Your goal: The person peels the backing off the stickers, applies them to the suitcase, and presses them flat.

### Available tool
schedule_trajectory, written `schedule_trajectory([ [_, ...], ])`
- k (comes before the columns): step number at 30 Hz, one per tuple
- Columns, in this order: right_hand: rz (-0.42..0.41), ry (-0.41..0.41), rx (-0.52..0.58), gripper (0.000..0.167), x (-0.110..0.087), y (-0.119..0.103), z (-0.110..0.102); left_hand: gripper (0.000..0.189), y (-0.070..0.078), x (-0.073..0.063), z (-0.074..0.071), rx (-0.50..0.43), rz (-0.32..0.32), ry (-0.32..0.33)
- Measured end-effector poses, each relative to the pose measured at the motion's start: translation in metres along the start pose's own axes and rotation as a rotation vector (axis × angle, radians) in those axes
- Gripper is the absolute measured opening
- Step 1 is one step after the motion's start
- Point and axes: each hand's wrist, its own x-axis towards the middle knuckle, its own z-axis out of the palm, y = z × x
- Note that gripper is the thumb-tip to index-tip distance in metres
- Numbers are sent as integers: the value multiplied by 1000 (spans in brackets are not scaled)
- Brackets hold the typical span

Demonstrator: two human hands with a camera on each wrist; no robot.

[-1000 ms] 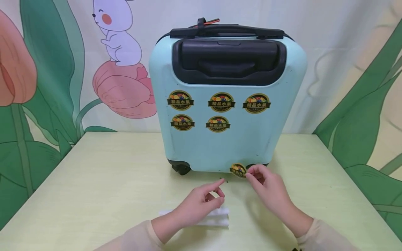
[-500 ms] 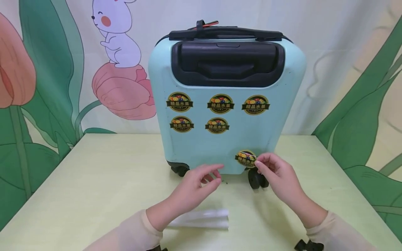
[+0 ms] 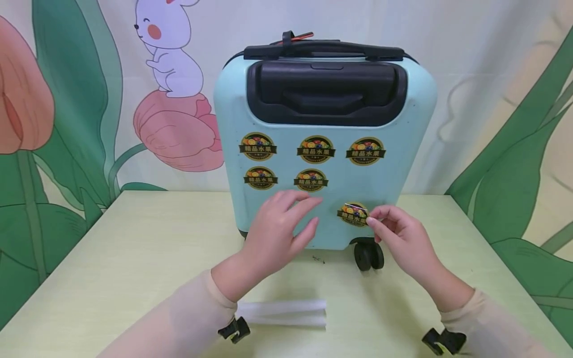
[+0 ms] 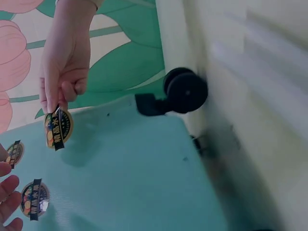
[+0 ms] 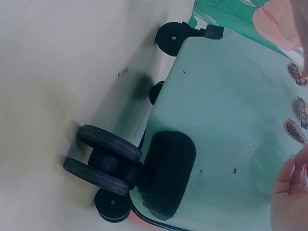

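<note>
My right hand (image 3: 403, 238) pinches a round black-and-gold fruit sticker (image 3: 352, 215) by its right edge, in front of the lower right of a light blue suitcase (image 3: 277, 209). In the left wrist view this sticker (image 4: 58, 130) hangs from the fingertips, slightly bent; whether it touches the shell I cannot tell. My left hand (image 3: 279, 233) is at the suitcase's lower middle, fingers loosely spread and holding nothing. Several matching stickers lie flat on the shell in two rows, among them one at upper right (image 3: 365, 151) and one at lower middle (image 3: 311, 180).
The suitcase stands on a pale table (image 3: 179, 238) with its black wheels (image 3: 369, 254) down. Rolled white sheets (image 3: 286, 312) lie near the front, partly behind my left forearm. A patterned cloth (image 3: 483, 99) hangs behind. Dark specks (image 3: 319, 259) dot the tabletop.
My right hand has raised the sticker from the suitcase's bottom edge up against its lower right front. The left hand has moved up from above the table to before the suitcase, its fingers spreading.
</note>
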Motion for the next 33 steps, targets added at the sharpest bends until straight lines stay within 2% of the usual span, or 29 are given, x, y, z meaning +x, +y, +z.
schedule_trajectory([
  [4, -23, 2, 4, 10, 3, -2, -2, 29, -3, 13, -1, 74, 85, 64],
  [8, -49, 13, 7, 9, 7, -4, -4, 36, -7, 27, -2, 200, 152, 125],
  [11, -61, 20, 3, 9, 10, -5, -5, 43, -11, 39, -5, 281, 170, 167],
  [14, -66, 20, -1, 9, 12, -5, -6, 50, -14, 52, -8, 318, 169, 189],
  [18, -75, 24, -14, 9, 15, -7, -9, 58, -15, 67, -12, 346, 141, 152],
  [24, -93, 33, -10, 9, 19, -7, -10, 66, -19, 84, -11, 439, 95, 66],
  [29, -105, 45, -13, 9, 24, -8, -12, 71, -19, 90, -9, 535, 70, 23],
  [33, -111, 57, -8, 10, 28, -8, -13, 84, -17, 90, -8, 574, 38, -31],
])
